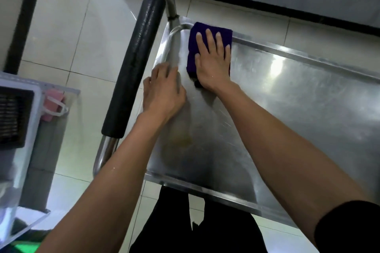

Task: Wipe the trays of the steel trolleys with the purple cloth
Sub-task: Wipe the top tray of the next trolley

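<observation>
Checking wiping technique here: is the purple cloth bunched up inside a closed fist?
No: the right hand lies flat with fingers spread on the folded purple cloth, pressing it onto the steel tray.

- The cloth [209, 47] lies on the tray [308, 98] at its 11 o'clock corner.
- The handle [135, 63] runs along the tray's 9 o'clock side.

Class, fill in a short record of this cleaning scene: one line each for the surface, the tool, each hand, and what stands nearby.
Surface: steel trolley tray, top level
Tool: purple cloth, folded, in the tray's far corner by the handle
Right hand: flat on the cloth, fingers straight, pressing it down
Left hand: resting on the tray's edge near the handle
Handle: black padded bar on a steel tube
Nearby: pink item, on the left
</observation>
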`<state>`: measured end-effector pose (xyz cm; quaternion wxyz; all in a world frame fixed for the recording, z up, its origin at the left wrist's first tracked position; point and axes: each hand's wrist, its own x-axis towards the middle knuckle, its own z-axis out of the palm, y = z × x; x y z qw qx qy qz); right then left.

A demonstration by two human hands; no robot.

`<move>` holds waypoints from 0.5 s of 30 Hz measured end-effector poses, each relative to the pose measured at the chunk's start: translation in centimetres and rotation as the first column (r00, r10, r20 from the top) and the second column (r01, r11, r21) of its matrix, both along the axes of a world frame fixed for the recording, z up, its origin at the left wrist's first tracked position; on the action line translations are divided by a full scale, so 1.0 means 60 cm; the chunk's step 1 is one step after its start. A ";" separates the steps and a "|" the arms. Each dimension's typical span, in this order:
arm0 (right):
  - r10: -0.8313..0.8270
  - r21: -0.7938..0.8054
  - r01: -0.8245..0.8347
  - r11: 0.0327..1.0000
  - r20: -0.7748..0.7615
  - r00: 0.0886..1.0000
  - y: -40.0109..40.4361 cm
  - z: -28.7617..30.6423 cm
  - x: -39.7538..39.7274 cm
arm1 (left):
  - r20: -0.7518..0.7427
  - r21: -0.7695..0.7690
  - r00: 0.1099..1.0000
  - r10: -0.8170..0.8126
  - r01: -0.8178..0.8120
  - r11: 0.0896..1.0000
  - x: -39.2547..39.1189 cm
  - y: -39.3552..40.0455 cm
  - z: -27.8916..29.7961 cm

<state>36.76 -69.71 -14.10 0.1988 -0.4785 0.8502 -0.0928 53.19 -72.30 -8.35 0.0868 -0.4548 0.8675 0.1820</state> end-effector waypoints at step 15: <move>0.061 -0.086 -0.054 0.995 0.079 0.995 -0.029 0.013 0.049 | -0.081 0.015 0.995 0.056 -0.055 0.998 0.023 0.003 -0.010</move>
